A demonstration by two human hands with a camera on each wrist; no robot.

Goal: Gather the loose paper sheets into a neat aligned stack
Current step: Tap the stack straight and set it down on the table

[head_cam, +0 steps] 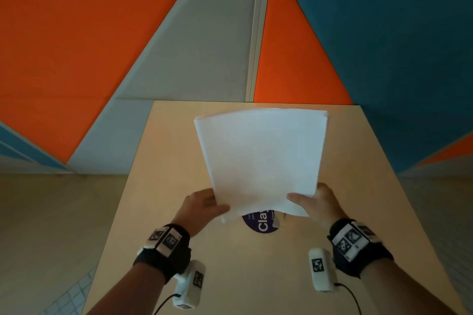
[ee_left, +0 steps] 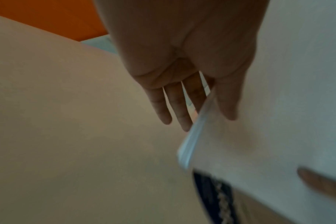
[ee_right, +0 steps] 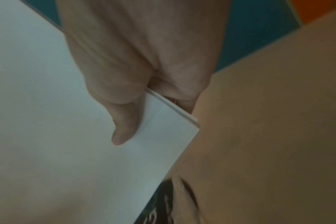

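A stack of white paper sheets [head_cam: 261,158] is held up off the tan table [head_cam: 166,161], tilted away from me, its far end bowed. My left hand [head_cam: 204,203] pinches the near left corner, thumb on top and fingers underneath. In the left wrist view the paper stack [ee_left: 278,106] shows several layered edges beside my left hand [ee_left: 184,84]. My right hand [head_cam: 317,201] pinches the near right corner, thumb on the top sheet. The right wrist view shows my right hand [ee_right: 138,84] clamped on the sheets [ee_right: 48,121], their edges nearly flush.
A round dark purple sticker [head_cam: 261,222] with white lettering lies on the table under the stack's near edge. Orange, grey and blue wall panels [head_cam: 102,33] stand behind the table's far edge. Floor lies beyond the table's left side.
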